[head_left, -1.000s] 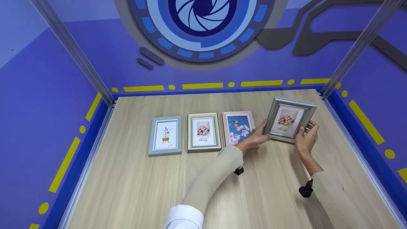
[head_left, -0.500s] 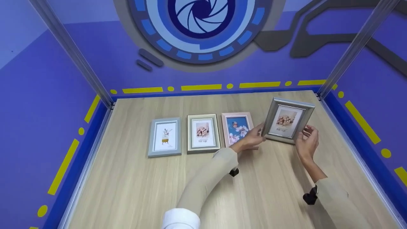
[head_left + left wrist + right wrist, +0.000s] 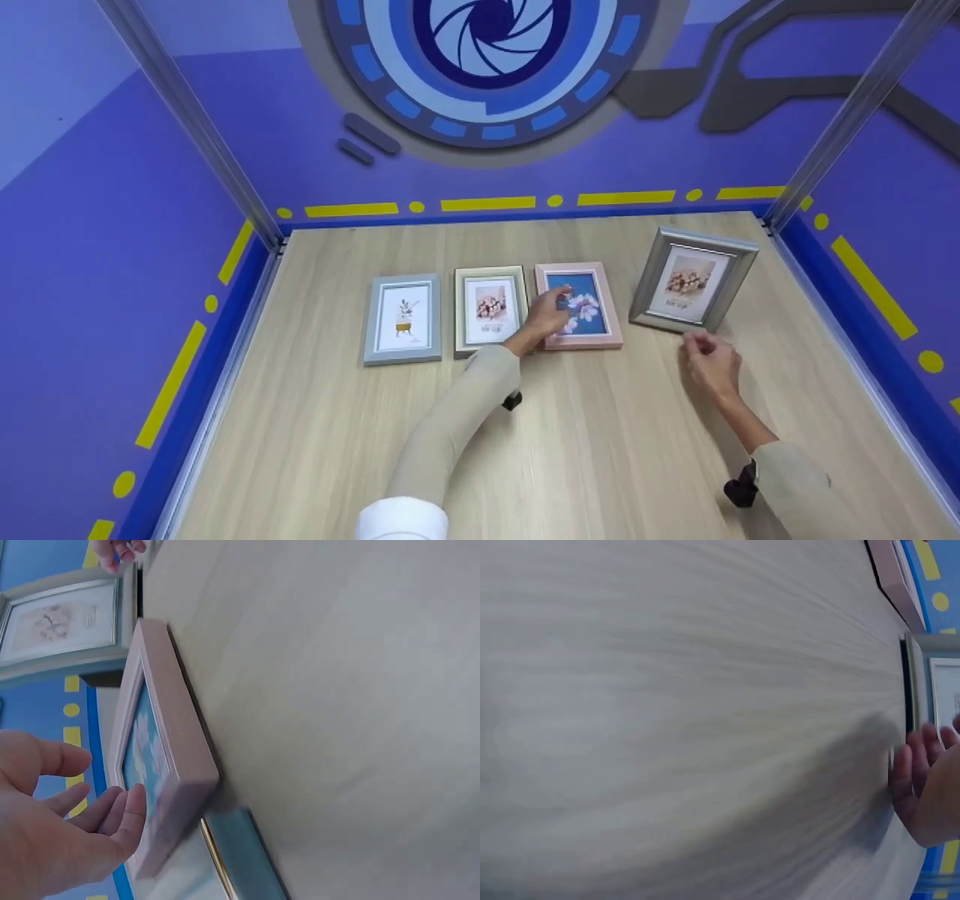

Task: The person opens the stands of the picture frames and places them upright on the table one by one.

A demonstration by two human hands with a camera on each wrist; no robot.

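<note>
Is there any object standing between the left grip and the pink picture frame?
Nothing visible stands between them: the left grip is over the left part of the pink picture frame. The gold-edged frame lies beside it, not in between.

PLACE: staged booth [image 3: 420,178], perhaps a lab | printed purple panels [image 3: 82,300] | metal corner posts [image 3: 190,118] | wood-grain tabletop [image 3: 600,427]

The head view looks from above, forward and down at the desk [image 3: 600,435]. Both wrist views are nearer and turned sideways; they share the pink frame [image 3: 176,705], at left in the left one, upper right in the other.
</note>
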